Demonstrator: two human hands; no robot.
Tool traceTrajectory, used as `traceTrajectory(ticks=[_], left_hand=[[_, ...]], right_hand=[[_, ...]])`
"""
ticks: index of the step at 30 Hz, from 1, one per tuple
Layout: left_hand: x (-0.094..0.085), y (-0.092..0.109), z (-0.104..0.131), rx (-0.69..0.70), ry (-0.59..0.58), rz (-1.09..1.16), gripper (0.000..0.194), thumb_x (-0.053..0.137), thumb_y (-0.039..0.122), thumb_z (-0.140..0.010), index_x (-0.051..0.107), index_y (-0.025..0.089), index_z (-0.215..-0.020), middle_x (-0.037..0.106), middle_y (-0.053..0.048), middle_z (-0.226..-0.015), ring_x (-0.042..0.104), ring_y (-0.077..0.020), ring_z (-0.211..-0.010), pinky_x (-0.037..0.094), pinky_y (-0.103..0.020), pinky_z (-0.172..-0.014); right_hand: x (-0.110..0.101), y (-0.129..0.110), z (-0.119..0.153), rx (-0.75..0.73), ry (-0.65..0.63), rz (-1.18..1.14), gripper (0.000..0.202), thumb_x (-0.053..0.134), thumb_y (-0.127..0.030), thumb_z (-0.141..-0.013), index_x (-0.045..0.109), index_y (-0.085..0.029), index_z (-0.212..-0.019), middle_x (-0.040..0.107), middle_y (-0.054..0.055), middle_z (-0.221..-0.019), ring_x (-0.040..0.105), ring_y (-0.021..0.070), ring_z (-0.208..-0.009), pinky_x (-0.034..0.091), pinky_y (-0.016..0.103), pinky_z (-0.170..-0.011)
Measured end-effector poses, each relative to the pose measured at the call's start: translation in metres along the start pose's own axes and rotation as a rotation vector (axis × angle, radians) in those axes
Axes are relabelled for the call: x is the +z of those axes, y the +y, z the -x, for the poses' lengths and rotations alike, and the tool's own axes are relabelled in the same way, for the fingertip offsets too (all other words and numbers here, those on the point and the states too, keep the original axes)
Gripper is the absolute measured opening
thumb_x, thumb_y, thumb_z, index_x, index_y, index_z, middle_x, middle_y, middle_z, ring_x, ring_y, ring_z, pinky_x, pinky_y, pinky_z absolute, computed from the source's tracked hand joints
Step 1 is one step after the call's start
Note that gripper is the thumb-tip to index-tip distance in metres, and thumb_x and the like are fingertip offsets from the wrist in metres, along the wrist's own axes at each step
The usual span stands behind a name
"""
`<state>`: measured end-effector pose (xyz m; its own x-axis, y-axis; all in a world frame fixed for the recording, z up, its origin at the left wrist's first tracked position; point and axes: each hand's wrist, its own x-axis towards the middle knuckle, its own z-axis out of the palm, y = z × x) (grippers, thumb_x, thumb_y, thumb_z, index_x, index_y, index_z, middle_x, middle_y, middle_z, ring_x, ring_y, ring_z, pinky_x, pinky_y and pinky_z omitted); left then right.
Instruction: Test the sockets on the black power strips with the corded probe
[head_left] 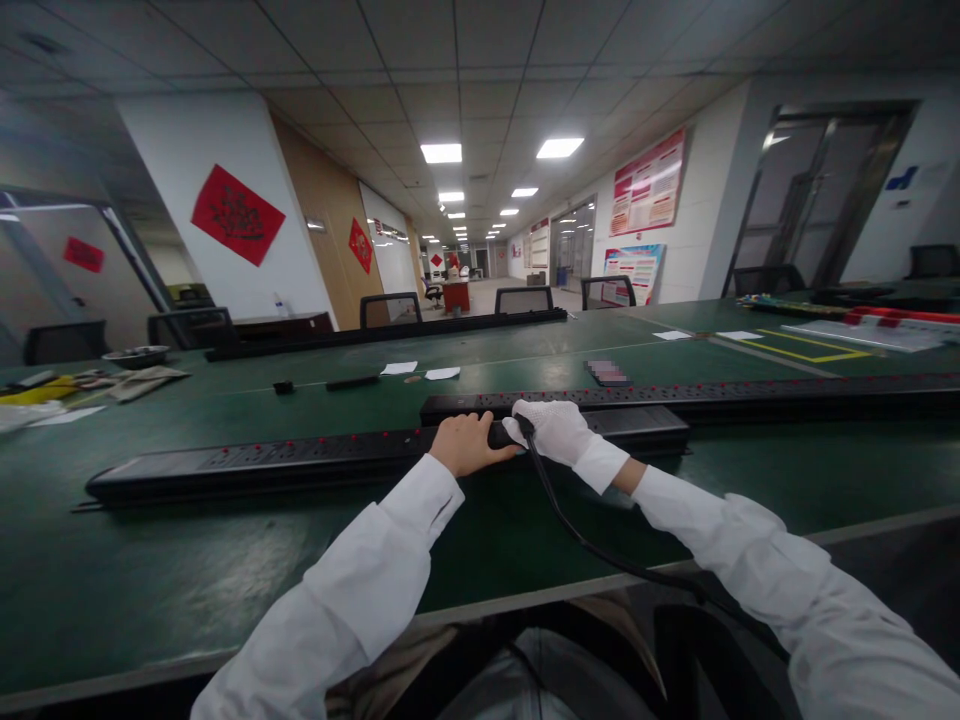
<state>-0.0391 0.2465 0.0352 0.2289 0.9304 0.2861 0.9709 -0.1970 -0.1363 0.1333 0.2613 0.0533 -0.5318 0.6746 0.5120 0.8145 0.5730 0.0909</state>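
Note:
A long black power strip [300, 462] with a row of red dots lies across the green table near its front. My left hand [469, 444], bare, rests on the strip with its fingers over the top and its thumb pointing right. Beside it my right hand [553, 432], in a white glove, is closed on a black plug at the end of a black cable [574, 530]. The cable hangs over the table's front edge and runs down to the right. What the plug meets on the strip is hidden by my hands.
Just behind lies a second long black strip [750, 398]. Another dark strip [390, 335] sits near the table's [225, 570] far edge. Papers [442, 374], a small black block [283, 387] and a bowl [136, 356] are further back. Chairs stand beyond.

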Motion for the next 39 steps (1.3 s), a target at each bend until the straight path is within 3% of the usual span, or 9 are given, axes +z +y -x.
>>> traceTrajectory(ticks=[39], left_hand=[[-0.0061,0.0014,0.0017,-0.02,-0.028,0.025,0.077,0.024,0.081,-0.064,0.052,0.017,-0.097,0.062,-0.012,-0.091,0.058,-0.0282,-0.086,0.041,-0.036,-0.072]], right_hand=[[0.0035,0.0006,-0.0017,-0.025,0.051,-0.026,0.038,0.03,-0.046,-0.086,0.059,-0.022,-0.086,0.066,0.004,-0.076,0.058,0.013,-0.067,0.031,0.022,-0.06]])
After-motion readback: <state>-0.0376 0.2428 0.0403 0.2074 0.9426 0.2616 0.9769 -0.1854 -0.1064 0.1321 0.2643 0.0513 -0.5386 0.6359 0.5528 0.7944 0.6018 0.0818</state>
